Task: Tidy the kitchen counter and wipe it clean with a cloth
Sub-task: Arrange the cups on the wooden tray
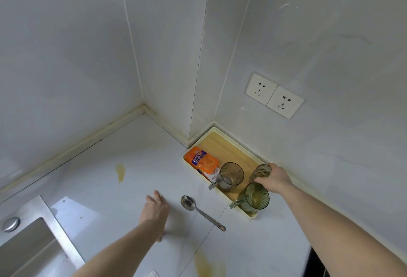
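Head view, nearest first
Lower stain: a yellowish smear (203, 263) on the white counter (105, 179) at the bottom centre of the frame, between the two forearms.
Left hand: the left hand (155, 208), centre-low in the frame, hovers over bare counter with fingers spread and slack, holding nothing.
Spoon: a metal spoon (199, 210) lies flat just right of that hand, bowl toward the wall, handle toward the lower right; hand and spoon are apart.
Right hand: the right hand (274, 178), right of centre, is closed over the rim of a green glass (261, 172) at the tray's wall side.
Tray: a cream-rimmed tray with a wooden floor (217, 131) sits against the wall, right of centre.
Tray contents: an orange snack packet (201, 159) at its left end, a green mug (231, 176) in the middle, a second green mug (255, 198) at the near corner.
Step in hand: tidying, judged from the glass being set into or gripped on the tray; wiping has not begun, and no cloth is in view.
Next move: probably the spoon, which calls for a flat pinch off the counter.
Upper stain: a second smear (120, 172) left of centre.
In the way: spoon and tray sit on surface to be wiped.
Surroundings: steel sink (33, 239) at lower left; two wall sockets (275, 95) at upper right.
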Available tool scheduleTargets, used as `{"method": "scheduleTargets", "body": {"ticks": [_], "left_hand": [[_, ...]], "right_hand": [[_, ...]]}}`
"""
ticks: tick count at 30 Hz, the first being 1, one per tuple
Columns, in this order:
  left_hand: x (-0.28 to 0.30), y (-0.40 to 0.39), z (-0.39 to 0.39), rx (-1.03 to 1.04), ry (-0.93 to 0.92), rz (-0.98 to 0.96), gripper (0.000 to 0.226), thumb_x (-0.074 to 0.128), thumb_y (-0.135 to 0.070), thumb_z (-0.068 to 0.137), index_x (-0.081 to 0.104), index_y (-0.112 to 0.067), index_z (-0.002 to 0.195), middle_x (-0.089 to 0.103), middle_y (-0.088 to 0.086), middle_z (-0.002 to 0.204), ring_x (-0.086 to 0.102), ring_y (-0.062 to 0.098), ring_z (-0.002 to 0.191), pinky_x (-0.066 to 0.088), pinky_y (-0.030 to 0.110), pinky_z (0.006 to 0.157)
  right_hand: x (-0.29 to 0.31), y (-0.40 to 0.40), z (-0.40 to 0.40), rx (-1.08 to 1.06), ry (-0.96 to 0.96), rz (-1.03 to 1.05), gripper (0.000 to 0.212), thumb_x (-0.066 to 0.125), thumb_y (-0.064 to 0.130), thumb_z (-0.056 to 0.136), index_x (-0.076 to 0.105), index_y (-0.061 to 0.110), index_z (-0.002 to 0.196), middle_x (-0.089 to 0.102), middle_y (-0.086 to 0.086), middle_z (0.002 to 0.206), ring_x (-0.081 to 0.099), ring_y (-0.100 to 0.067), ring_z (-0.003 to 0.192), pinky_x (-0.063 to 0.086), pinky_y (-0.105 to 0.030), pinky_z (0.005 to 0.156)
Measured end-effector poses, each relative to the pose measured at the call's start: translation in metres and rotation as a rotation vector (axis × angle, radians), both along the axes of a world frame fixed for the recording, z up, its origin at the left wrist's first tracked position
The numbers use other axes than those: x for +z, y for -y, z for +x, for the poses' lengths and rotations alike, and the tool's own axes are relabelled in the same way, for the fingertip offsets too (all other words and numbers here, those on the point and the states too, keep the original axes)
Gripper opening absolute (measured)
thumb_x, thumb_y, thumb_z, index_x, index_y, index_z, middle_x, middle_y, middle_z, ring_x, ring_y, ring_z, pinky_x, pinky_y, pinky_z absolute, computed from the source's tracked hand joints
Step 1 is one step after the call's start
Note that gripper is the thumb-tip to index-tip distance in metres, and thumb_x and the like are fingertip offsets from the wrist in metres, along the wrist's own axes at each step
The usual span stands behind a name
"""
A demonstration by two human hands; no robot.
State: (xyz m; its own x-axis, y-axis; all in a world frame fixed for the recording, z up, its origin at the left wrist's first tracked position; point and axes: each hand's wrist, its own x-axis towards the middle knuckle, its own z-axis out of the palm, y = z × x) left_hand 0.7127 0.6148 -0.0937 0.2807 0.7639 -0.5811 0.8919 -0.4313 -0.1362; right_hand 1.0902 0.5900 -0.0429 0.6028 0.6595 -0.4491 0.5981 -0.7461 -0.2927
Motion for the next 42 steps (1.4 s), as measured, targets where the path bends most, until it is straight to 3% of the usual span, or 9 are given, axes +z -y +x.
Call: {"method": "scheduleTargets", "body": {"ticks": [9, 11, 13, 16, 19, 23, 31, 38, 42], "left_hand": [[-0.001, 0.000, -0.002, 0.016, 0.003, 0.019, 0.130, 0.095, -0.042, 0.059, 0.020, 0.017, 0.147, 0.033, 0.023, 0.139, 0.046, 0.028, 0.110, 0.051, 0.031, 0.087], [0.000, 0.000, -0.001, 0.002, 0.008, 0.016, 0.131, 0.094, -0.042, 0.061, 0.016, 0.016, 0.148, 0.031, 0.024, 0.144, 0.046, 0.031, 0.117, 0.051, 0.032, 0.092], [0.002, -0.001, -0.001, -0.013, 0.015, 0.010, 0.132, 0.093, -0.043, 0.063, 0.012, 0.016, 0.149, 0.028, 0.026, 0.149, 0.045, 0.036, 0.125, 0.050, 0.034, 0.098], [0.006, -0.002, 0.001, -0.002, 0.023, 0.001, 0.133, 0.093, -0.041, 0.062, 0.011, 0.016, 0.149, 0.027, 0.026, 0.150, 0.044, 0.039, 0.128, 0.050, 0.035, 0.100], [0.007, 0.004, 0.005, 0.010, 0.025, -0.010, 0.133, 0.094, -0.038, 0.063, 0.010, 0.017, 0.149, 0.026, 0.027, 0.151, 0.044, 0.038, 0.129, 0.050, 0.035, 0.100], [0.009, 0.009, 0.007, -0.045, 0.022, 0.003, 0.129, 0.090, -0.045, 0.066, 0.013, 0.015, 0.150, 0.023, 0.030, 0.153, 0.044, 0.036, 0.128, 0.043, 0.035, 0.104], [0.008, 0.000, -0.011, -0.012, 0.024, 0.004, 0.130, 0.092, -0.045, 0.062, 0.015, 0.010, 0.152, 0.023, 0.023, 0.151, 0.042, 0.032, 0.122, 0.051, 0.033, 0.097], [0.005, 0.000, -0.006, 0.018, 0.012, -0.005, 0.132, 0.095, -0.042, 0.060, 0.015, 0.015, 0.149, 0.026, 0.024, 0.145, 0.044, 0.030, 0.114, 0.053, 0.034, 0.092], [0.006, 0.000, -0.004, 0.039, -0.007, -0.020, 0.132, 0.095, -0.040, 0.060, 0.016, 0.017, 0.148, 0.029, 0.024, 0.143, 0.045, 0.029, 0.114, 0.053, 0.031, 0.086]], "right_hand": [[0.013, 0.001, -0.008, -0.038, -0.062, 0.046, 0.085, 0.074, 0.040, 0.077, 0.038, 0.017, 0.151, 0.050, -0.010, 0.145, 0.053, -0.031, 0.127, 0.049, -0.034, 0.099], [0.025, 0.009, -0.019, -0.067, -0.014, 0.205, 0.072, 0.072, 0.033, 0.082, 0.044, 0.019, 0.146, 0.047, -0.007, 0.145, 0.054, -0.029, 0.125, 0.048, -0.034, 0.097], [0.037, 0.023, -0.045, -0.044, 0.044, 0.496, 0.050, 0.066, 0.023, 0.085, 0.055, 0.023, 0.134, 0.052, 0.004, 0.134, 0.059, -0.020, 0.116, 0.050, -0.031, 0.089], [0.043, 0.047, -0.102, 0.211, 0.027, 0.697, 0.029, 0.065, 0.019, 0.086, 0.062, 0.033, 0.111, 0.055, 0.023, 0.106, 0.060, -0.004, 0.091, 0.046, -0.017, 0.074], [0.021, 0.069, -0.149, 0.433, -0.076, 0.464, 0.017, 0.061, 0.027, 0.090, 0.062, 0.037, 0.104, 0.058, 0.024, 0.101, 0.058, -0.002, 0.090, 0.050, -0.017, 0.071], [-0.028, 0.076, -0.178, 0.537, -0.089, 0.132, 0.023, 0.058, 0.027, 0.092, 0.058, 0.033, 0.114, 0.056, 0.019, 0.112, 0.056, -0.004, 0.101, 0.050, -0.023, 0.084], [-0.063, 0.059, -0.203, 0.466, -0.026, 0.050, 0.035, 0.059, 0.026, 0.094, 0.054, 0.026, 0.129, 0.051, 0.004, 0.126, 0.051, -0.020, 0.118, 0.046, -0.031, 0.094], [-0.077, 0.065, -0.192, 0.443, 0.068, 0.013, 0.010, 0.060, 0.023, 0.096, 0.059, 0.022, 0.105, 0.060, 0.001, 0.113, 0.056, -0.021, 0.109, 0.048, -0.032, 0.087], [-0.074, 0.067, -0.190, 0.443, -0.015, -0.021, 0.005, 0.060, 0.019, 0.093, 0.057, 0.022, 0.097, 0.064, -0.002, 0.106, 0.060, -0.024, 0.100, 0.052, -0.034, 0.083]]}}
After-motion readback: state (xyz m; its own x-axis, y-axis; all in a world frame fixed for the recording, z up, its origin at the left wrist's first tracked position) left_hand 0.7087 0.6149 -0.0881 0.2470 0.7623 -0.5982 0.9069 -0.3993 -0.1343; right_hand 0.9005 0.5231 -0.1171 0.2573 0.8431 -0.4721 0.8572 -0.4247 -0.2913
